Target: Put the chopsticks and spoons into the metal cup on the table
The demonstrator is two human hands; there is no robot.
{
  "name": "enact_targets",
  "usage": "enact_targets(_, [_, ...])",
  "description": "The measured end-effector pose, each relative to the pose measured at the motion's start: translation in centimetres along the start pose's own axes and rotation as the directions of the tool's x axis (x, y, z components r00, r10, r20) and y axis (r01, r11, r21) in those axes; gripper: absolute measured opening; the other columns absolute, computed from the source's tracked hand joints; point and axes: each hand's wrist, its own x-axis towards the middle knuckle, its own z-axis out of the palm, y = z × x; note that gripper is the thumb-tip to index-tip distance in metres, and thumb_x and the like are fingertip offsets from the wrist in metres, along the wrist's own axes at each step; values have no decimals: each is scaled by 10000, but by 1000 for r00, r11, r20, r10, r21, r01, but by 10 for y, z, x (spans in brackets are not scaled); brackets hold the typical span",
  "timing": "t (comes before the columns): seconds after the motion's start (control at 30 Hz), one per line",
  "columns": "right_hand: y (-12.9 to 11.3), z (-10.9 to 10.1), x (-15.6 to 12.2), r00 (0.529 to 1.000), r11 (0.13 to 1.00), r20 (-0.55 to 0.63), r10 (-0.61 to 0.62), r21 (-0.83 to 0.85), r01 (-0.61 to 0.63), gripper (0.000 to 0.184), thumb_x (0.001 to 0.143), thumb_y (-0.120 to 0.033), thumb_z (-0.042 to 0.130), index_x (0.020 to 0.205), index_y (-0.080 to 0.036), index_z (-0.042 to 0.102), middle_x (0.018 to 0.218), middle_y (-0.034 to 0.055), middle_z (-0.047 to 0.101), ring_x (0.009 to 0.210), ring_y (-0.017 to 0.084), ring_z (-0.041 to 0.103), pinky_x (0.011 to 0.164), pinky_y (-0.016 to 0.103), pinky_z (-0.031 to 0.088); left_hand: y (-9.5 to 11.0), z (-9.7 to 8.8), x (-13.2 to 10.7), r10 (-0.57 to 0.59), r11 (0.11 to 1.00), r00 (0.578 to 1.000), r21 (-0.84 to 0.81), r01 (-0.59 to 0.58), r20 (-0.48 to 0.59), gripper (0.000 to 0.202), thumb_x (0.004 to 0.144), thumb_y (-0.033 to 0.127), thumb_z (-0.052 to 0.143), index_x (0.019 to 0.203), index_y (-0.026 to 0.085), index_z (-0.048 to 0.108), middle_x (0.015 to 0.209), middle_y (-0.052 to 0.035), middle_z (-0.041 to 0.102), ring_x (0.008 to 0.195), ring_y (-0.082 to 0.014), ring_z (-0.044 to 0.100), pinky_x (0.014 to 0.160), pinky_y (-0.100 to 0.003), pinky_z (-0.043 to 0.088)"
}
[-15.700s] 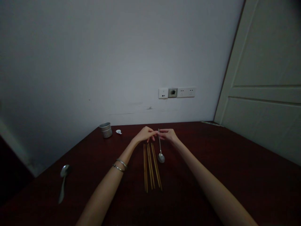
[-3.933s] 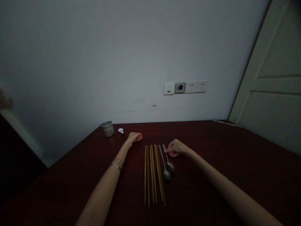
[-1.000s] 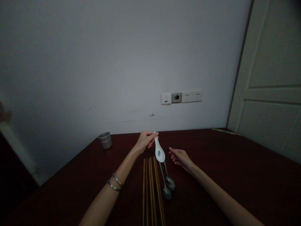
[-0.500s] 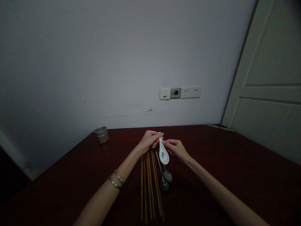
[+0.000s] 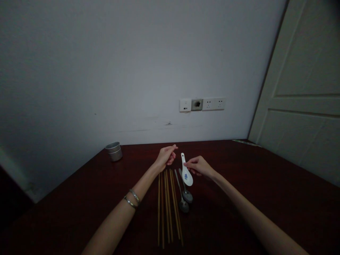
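Observation:
My right hand pinches a white soup spoon with a blue pattern by its handle, holding it above two metal spoons. To its left, my left hand is apart from the spoon, its fingers closed with nothing in them. One metal spoon lies beside the chopsticks; the other metal spoon lies just right of it, its handle partly behind the white spoon. Several wooden chopsticks lie side by side below my left hand, pointing away from me.
A grey metal cup stands at the back left of the dark red table. A thin flat strip lies at the back right edge. Behind rises a wall with sockets, and a pale door is at right.
My left hand has let go of the white spoon's handle end and drawn a little left. The spoon stays in my right hand, now tilted slightly more.

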Motion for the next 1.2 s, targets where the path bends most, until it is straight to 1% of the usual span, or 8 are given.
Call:
enact_targets(0.1, [9,-5,3,998,998,11,63,-26,-63,326,643,-411,627,507,-123,556,357,-50,443,268,15,287,277,165,169,-14,-27,10,-18,998,990,-64,9,-140,396,724,464,517,899,112,553,465,59,428,300,-28,298,318,-162,135])
enact_targets(0.23, [17,-7,5,987,985,-15,157,-65,-158,299,631,-336,648,453,-125,533,351,-43,452,275,19,310,276,162,197,-38,-63,17,-79,987,944,-161,28,-321,286,740,376,492,831,109,536,446,67,406,307,-29,287,330,-162,137])
enact_targets(0.33, [23,-6,7,978,976,-42,204,-68,-207,266,618,-293,662,453,-123,540,356,-41,460,289,23,335,276,154,226,-52,-81,19,-156,970,899,-237,61,-409,251,742,350,473,804,113,530,438,76,379,312,-28,279,340,-162,134])
enact_targets(0.4, [26,-5,7,972,971,-53,227,-67,-230,255,616,-278,663,453,-123,542,357,-42,460,295,26,348,275,147,241,-58,-88,19,-197,958,877,-275,79,-437,239,748,336,454,800,115,529,433,82,362,310,-27,270,344,-164,134])
enact_targets(0.6, [32,-2,8,963,961,-23,270,-52,-271,249,634,-270,649,461,-122,547,376,-36,477,303,25,375,273,131,278,-61,-95,18,-237,950,856,-295,104,-460,249,746,343,449,797,116,538,437,81,360,309,-28,266,350,-168,138])
enact_targets(0.83, [38,-2,9,955,953,21,295,-70,-293,267,632,-288,657,459,-121,540,372,-28,491,290,25,387,269,123,303,-65,-97,21,-244,946,859,-307,107,-449,240,744,333,449,790,116,543,443,74,371,315,-31,273,351,-167,149])
enact_targets(1.03, [36,-3,7,955,954,42,295,-74,-291,273,631,-301,661,468,-119,538,379,-25,500,301,30,413,279,119,336,-67,-99,21,-229,946,876,-309,98,-425,226,754,285,417,760,101,548,442,63,376,321,-33,279,351,-170,151])
enact_targets(1.2, [34,-4,6,951,953,68,300,-73,-296,266,626,-307,668,482,-116,550,385,-25,508,299,28,417,278,115,344,-68,-97,19,-209,952,885,-292,89,-415,206,728,275,445,750,100,551,444,60,382,332,-36,288,358,-169,155])
